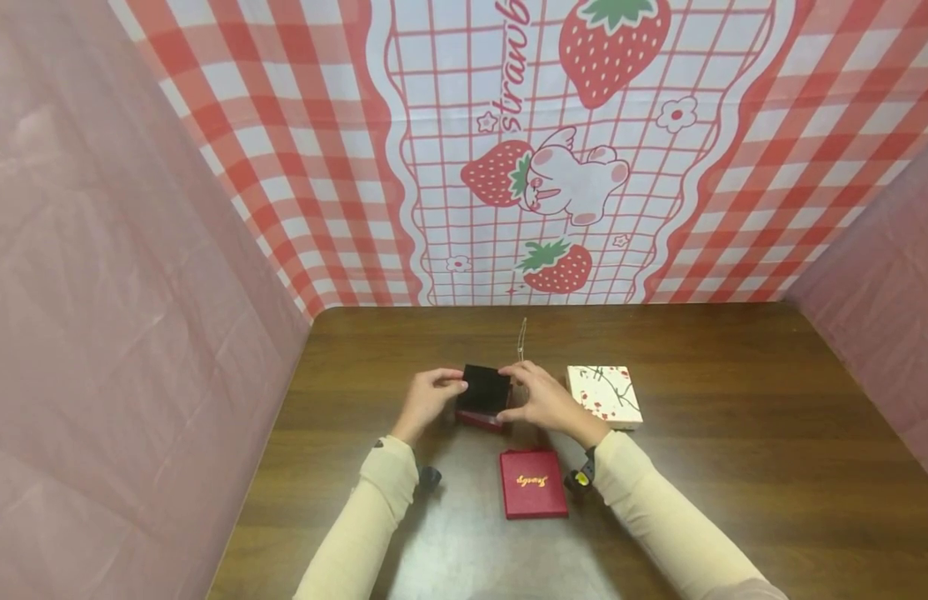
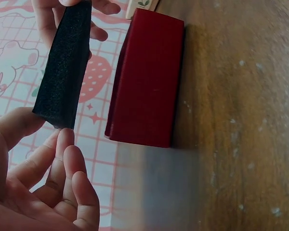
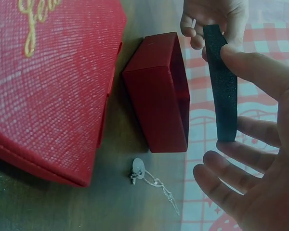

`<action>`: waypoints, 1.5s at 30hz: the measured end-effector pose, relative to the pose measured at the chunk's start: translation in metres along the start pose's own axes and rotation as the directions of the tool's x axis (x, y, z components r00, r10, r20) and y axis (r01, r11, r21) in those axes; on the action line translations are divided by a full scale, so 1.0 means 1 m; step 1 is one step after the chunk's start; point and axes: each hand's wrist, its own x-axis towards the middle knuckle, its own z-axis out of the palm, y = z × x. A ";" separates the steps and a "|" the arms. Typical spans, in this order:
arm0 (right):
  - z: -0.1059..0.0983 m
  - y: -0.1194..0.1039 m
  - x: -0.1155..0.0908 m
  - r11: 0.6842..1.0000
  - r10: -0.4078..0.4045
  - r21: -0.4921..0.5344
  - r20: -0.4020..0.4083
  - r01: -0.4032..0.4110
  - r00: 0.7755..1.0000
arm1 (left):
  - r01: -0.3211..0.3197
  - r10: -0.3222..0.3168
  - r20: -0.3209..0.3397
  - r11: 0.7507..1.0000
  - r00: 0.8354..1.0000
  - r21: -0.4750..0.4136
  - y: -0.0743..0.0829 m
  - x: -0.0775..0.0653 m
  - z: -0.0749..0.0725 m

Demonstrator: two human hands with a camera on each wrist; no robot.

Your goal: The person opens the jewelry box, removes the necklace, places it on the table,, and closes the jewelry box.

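Between both hands, a square black foam pad [image 1: 485, 387] is held just above a red box base [image 1: 481, 419]. My left hand [image 1: 426, 402] pinches the pad's left edge between thumb and fingertips. Its opposite edge is gripped by my right hand [image 1: 542, 402], thumb on the near side. In the right wrist view the pad [image 3: 223, 91] appears edge-on, apart from the open mouth of the base [image 3: 154, 106]. Nearer my body lies the red lid [image 1: 534, 485] with gold lettering. Behind the hands a thin silver necklace [image 1: 521, 340] with a pendant [image 3: 138, 167] lies on the table.
A cream box [image 1: 603, 395] with a branch and red blossom print sits right of my right hand. The wooden table [image 1: 719, 467] meets a strawberry-print backdrop [image 1: 509, 208] at the back, and pink cloth [image 1: 119, 317] hangs on both sides.
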 end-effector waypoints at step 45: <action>0.019 0.009 -0.001 0.994 0.080 -0.083 0.034 -0.077 0.996 | 0.047 -0.051 0.037 0.995 0.998 0.093 -0.006 0.001 0.009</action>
